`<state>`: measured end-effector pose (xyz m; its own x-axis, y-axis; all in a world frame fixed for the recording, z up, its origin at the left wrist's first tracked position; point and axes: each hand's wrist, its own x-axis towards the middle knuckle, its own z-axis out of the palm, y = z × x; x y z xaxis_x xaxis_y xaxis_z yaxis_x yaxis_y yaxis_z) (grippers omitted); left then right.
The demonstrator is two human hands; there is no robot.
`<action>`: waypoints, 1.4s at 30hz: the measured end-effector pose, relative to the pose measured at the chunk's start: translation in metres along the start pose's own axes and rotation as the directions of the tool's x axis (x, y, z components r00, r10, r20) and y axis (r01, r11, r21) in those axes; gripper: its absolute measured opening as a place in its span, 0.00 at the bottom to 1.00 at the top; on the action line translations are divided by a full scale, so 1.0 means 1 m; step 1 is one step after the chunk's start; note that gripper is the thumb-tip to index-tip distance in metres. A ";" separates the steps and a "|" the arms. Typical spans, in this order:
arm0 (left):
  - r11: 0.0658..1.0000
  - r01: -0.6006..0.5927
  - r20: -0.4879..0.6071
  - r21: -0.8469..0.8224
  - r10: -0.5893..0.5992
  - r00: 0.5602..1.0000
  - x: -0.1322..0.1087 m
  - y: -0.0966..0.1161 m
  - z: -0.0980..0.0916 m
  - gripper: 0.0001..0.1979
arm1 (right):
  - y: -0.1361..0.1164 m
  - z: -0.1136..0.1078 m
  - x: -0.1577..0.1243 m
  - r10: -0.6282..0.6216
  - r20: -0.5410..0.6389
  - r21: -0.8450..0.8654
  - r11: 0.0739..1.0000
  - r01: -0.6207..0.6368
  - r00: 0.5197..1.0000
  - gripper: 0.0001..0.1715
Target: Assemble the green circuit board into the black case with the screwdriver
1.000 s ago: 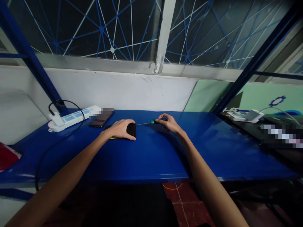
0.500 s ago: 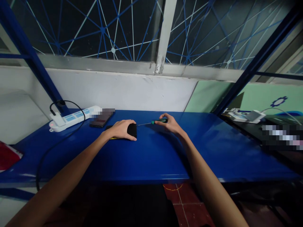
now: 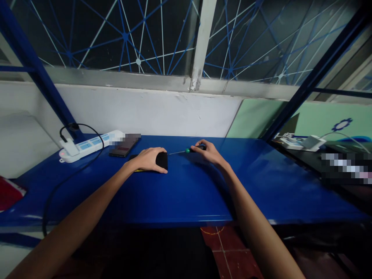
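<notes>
My left hand (image 3: 148, 159) is wrapped over a dark, box-like object (image 3: 162, 161) with a yellow strip along its lower edge. It lies on the blue tabletop, and the hand hides much of it, so its kind does not show. To its right, my right hand (image 3: 209, 152) grips a screwdriver (image 3: 188, 150) with a dark and green handle. The thin metal shaft lies nearly level and points left, its tip at or very near the right end of the dark object; whether they touch I cannot tell.
A smartphone (image 3: 125, 145) rests behind my left hand. Beside it stands a white power strip (image 3: 87, 146) with a plugged-in adapter and a black cable (image 3: 66, 176) trailing over the left of the blue table (image 3: 186, 193). A white adapter (image 3: 314, 143) sits at right.
The screwdriver's handle has turned between my right fingers, which have shifted slightly on it. My left hand and the dark object stay in place.
</notes>
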<state>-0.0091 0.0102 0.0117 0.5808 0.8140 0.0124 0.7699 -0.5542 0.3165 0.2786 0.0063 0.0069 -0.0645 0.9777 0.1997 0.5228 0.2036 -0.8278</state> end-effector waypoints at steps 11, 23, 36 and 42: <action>1.000 -0.006 0.004 -0.003 0.006 1.000 0.001 -0.001 0.000 0.45 | 0.001 0.002 0.001 -0.049 -0.037 -0.136 0.990 0.044 0.998 0.29; 1.000 -0.030 -0.012 0.003 0.030 0.999 0.001 -0.004 0.002 0.46 | 0.003 0.001 0.001 -0.074 -0.063 -0.169 0.984 0.062 0.995 0.31; 1.000 -0.028 -0.030 0.009 0.028 0.999 0.001 -0.002 0.003 0.45 | 0.000 0.000 -0.001 -0.015 -0.003 -0.054 0.998 0.014 1.000 0.31; 0.999 -0.043 -0.036 -0.008 0.042 0.998 0.002 -0.006 0.005 0.44 | -0.001 0.001 -0.002 0.007 0.078 -0.012 1.000 -0.006 0.997 0.28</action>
<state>-0.0115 0.0145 0.0045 0.6031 0.7954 0.0596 0.7423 -0.5871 0.3229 0.2777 0.0039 0.0069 -0.1268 0.9801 0.1525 0.5336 0.1970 -0.8225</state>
